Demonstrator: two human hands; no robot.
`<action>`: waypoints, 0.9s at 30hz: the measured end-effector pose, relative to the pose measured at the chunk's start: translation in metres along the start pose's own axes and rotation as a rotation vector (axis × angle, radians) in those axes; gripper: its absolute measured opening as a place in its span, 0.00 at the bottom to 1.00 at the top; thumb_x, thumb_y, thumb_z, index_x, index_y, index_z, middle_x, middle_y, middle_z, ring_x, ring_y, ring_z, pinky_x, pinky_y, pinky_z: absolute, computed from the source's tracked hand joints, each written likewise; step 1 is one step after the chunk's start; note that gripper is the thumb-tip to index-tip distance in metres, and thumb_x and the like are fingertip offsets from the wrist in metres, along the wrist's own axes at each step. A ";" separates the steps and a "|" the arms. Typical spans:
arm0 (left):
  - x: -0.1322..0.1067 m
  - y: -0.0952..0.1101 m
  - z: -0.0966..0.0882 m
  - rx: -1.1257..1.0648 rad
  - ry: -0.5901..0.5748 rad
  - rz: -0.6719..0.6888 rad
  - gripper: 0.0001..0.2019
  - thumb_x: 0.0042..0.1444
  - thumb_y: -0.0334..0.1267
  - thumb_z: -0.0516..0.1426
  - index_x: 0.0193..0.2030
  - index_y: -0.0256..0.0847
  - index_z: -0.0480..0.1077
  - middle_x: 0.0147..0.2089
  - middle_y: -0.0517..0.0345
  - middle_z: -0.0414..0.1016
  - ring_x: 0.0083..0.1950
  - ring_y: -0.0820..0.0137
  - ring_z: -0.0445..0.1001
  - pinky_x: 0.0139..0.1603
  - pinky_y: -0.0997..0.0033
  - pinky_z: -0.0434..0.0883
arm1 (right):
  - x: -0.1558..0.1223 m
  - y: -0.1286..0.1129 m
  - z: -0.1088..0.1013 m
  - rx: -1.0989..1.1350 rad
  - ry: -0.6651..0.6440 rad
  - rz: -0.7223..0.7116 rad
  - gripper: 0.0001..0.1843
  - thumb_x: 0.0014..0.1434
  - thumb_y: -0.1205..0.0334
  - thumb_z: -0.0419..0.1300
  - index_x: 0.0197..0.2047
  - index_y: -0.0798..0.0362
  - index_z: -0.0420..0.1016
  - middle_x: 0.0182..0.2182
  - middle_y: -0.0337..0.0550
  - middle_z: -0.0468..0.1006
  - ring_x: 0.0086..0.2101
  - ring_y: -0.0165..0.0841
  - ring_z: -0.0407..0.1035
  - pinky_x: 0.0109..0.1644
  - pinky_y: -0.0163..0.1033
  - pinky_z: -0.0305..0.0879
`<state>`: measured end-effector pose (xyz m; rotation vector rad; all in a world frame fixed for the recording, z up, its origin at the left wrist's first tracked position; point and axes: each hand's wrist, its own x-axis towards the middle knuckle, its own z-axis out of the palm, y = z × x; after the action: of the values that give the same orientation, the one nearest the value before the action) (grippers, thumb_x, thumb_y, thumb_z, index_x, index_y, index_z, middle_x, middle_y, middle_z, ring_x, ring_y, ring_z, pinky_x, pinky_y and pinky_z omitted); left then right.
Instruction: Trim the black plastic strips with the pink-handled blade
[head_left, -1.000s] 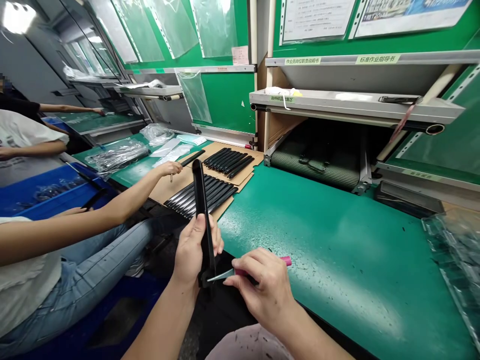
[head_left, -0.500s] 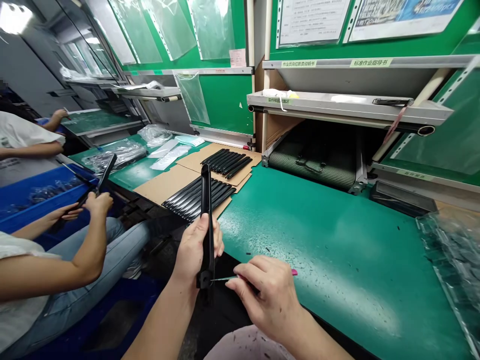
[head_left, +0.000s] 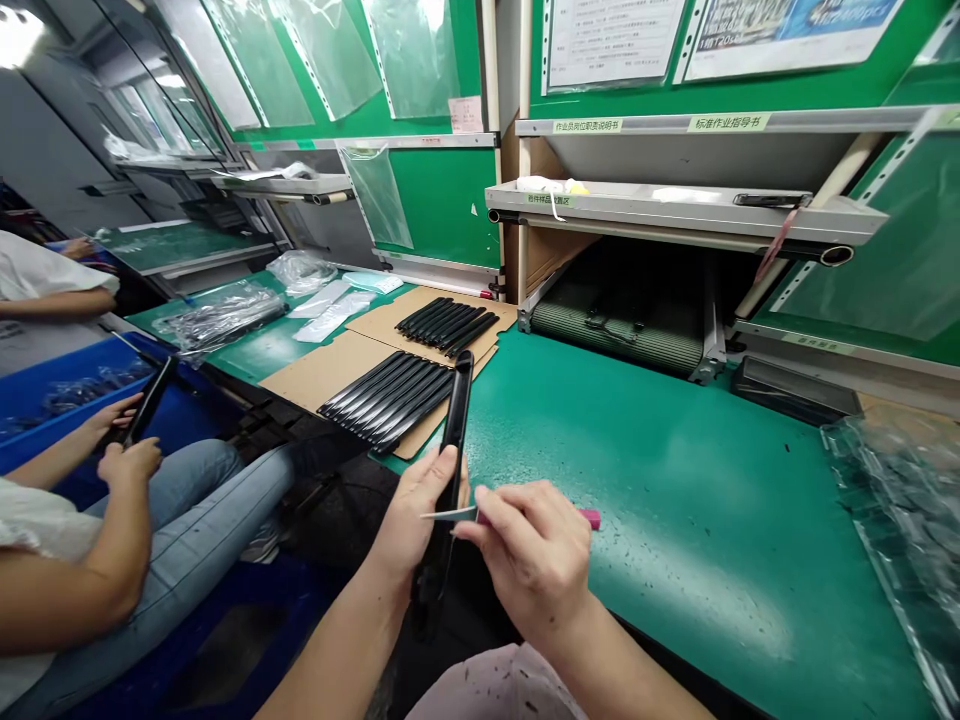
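Note:
My left hand (head_left: 416, 520) is wrapped round a long black plastic strip (head_left: 454, 425), which stands nearly upright and leans to the right, at the near edge of the green table (head_left: 660, 480). My right hand (head_left: 536, 555) pinches a small pink-handled blade (head_left: 480, 515). The blade's metal tip lies against the strip's side, just beside my left fingers. Two rows of like black strips (head_left: 390, 395) lie on brown cardboard sheets (head_left: 322, 370) beyond my hands.
A co-worker's hand (head_left: 124, 460) at the left holds another black strip over a blue bin (head_left: 45, 400). Plastic bags (head_left: 217, 315) of parts lie at the far left and right. A ribbed conveyor (head_left: 622, 335) runs under a grey shelf (head_left: 675, 210).
My left hand has tipped the strip's top to the right and slid it down. The blade has moved higher up the strip. The co-worker drew an arm back and lowered a strip.

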<state>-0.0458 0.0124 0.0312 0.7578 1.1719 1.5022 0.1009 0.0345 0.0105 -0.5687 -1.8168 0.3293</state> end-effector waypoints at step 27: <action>0.008 0.013 -0.008 0.007 0.225 0.179 0.17 0.57 0.50 0.61 0.27 0.39 0.66 0.14 0.67 0.60 0.13 0.77 0.59 0.16 0.77 0.62 | -0.002 -0.005 0.005 -0.224 -0.458 -0.100 0.39 0.58 0.22 0.41 0.24 0.51 0.63 0.22 0.37 0.66 0.24 0.31 0.61 0.30 0.41 0.47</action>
<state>-0.0598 0.0182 0.0399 0.7274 1.3037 1.7685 0.0959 0.0300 0.0101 -0.5865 -2.3365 0.1980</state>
